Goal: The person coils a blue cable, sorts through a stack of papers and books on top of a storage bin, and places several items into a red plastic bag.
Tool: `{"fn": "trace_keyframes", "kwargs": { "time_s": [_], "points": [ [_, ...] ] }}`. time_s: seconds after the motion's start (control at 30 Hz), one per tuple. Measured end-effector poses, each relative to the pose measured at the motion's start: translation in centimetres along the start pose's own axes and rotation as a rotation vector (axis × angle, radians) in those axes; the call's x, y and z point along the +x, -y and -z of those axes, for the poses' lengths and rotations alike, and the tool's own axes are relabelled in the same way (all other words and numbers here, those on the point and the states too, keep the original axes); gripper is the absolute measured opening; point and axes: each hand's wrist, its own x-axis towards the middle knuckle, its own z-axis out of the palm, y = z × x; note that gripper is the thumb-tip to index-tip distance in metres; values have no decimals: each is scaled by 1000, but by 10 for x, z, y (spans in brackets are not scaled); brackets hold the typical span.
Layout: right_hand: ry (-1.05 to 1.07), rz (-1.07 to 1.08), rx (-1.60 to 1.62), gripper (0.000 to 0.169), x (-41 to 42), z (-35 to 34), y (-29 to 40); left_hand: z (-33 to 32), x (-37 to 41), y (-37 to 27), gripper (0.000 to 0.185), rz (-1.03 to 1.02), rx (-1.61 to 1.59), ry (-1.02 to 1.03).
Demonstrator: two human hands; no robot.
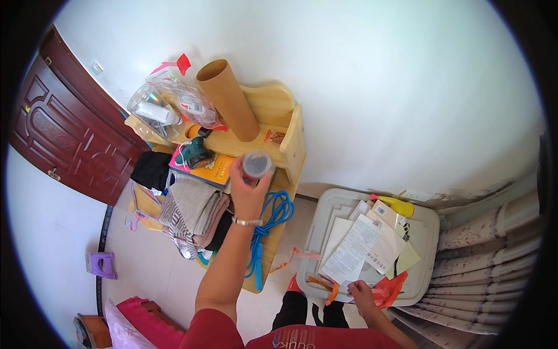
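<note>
My left hand [249, 192], with a bracelet at the wrist, is closed around a small round clear plastic container [256, 165], at the front of the wooden desk shelf [293, 144]. A coiled blue cord [279, 209] lies on the desk just below that hand. Low on the right, my right hand [361, 293] is at the near edge of a grey plastic storage bin lid [318, 222], close to printed papers [353, 248], an orange strip [333, 294] and a red plastic bag [390, 290]. Whether its fingers hold anything is unclear.
The shelf carries a cardboard tube [229, 102], a plastic bag of items [192, 98] and a clear container [152, 109]. Folded clothes [192, 200], a green-and-black device [194, 152] and books [220, 170] lie below. Curtains [475, 266] hang right; a purple stool [102, 265] stands left.
</note>
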Motion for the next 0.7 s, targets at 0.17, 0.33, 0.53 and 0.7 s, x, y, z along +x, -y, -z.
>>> {"fn": "trace_keyframes", "kwargs": {
  "time_s": [0.17, 0.33, 0.53, 0.7],
  "points": [
    [-73, 14, 33, 15, 6, 5, -30, -6, 32, 2, 56, 67, 241, 25],
    [-123, 15, 69, 15, 2, 1, -36, -22, 47, -4, 56, 155, 354, 55],
    [-134, 88, -203, 21, 12, -3, -46, -31, 61, 62, 55, -246, 376, -94],
    [-230, 11, -187, 23, 12, 5, -66, -35, 30, 26, 61, -93, 154, 26]
  ]
}}
